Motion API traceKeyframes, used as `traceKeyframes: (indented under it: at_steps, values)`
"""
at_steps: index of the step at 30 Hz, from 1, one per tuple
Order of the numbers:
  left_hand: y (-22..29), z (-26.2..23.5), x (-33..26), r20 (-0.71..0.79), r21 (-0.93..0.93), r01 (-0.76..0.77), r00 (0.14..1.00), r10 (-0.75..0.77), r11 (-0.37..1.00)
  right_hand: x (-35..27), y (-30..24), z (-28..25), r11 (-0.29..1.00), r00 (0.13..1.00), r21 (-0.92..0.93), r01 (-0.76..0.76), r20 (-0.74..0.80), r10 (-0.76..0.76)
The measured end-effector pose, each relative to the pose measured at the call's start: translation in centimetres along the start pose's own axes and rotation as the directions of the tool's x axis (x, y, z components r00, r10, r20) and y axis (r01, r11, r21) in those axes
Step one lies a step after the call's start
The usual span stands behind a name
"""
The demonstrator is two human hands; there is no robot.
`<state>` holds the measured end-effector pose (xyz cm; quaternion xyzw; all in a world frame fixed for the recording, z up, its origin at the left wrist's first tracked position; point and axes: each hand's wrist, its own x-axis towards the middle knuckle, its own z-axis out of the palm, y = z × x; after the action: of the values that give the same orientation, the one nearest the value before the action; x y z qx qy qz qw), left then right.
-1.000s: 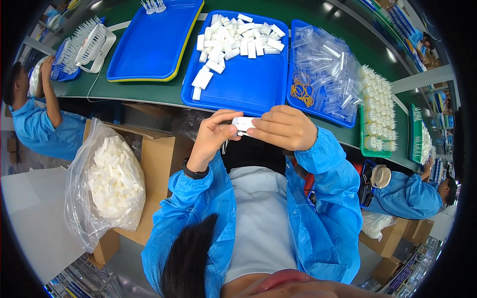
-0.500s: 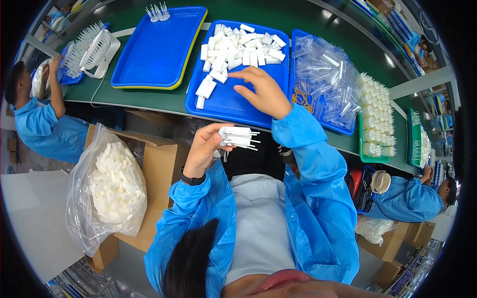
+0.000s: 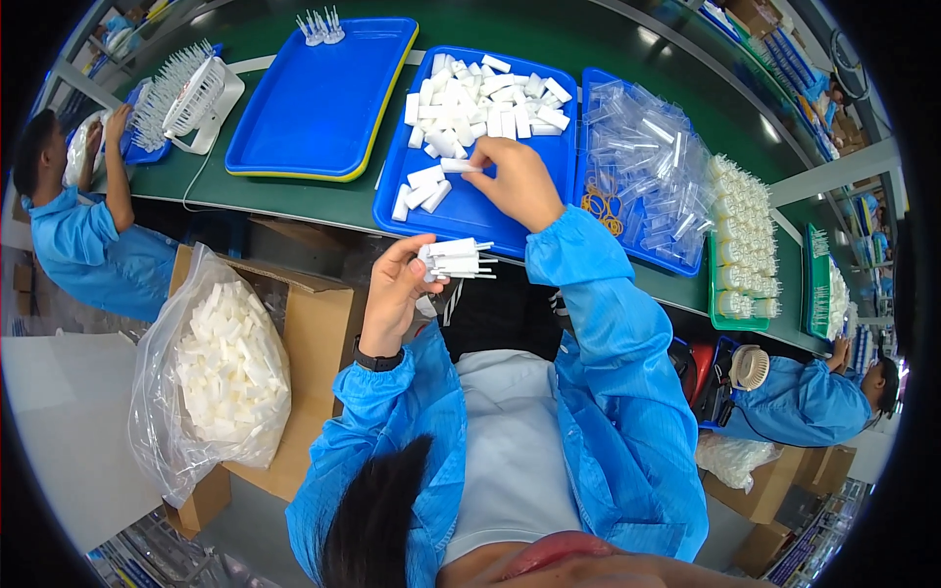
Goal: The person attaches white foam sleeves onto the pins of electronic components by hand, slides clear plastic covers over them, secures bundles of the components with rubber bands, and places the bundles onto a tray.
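My left hand [image 3: 397, 287] is closed around a small bundle of white plastic parts with thin prongs [image 3: 454, 260], held below the bench edge. My right hand [image 3: 517, 179] reaches over the middle blue tray [image 3: 477, 214] and pinches one white rectangular piece [image 3: 459, 166] lying at the near side of the pile of white pieces [image 3: 482, 101]. Both forearms wear blue sleeves.
A nearly bare blue tray [image 3: 309, 102] with a few pronged parts [image 3: 321, 26] lies left. Clear plastic bags [image 3: 642, 157] fill the right tray, beside a green tray of white parts [image 3: 742, 255]. A bag of white pieces [image 3: 225, 367] sits in a cardboard box. Co-workers sit left [image 3: 74, 225] and right [image 3: 814, 402].
My hands were together at the bundle. My right hand then left it, reached out over the middle tray and now grips a white piece; my left hand stayed low with the bundle.
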<state>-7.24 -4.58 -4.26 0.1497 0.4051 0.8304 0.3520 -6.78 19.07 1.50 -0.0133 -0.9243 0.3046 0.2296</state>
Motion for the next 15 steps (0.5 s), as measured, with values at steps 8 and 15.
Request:
traceKeyframes:
  at_steps: [8,15]
  values:
    - [0.1,0.6,0.6,-0.074,-0.061,-0.081,0.994,0.076,0.995,-3.7,-3.2,-6.4,0.987,0.998,0.149,0.055,-0.037,-0.05]
    - [-0.1,1.5,0.5,-0.083,-0.084,-0.068,0.995,0.061,0.994,-6.2,-4.2,-8.4,0.938,0.936,-0.011,0.347,-0.057,-0.347]
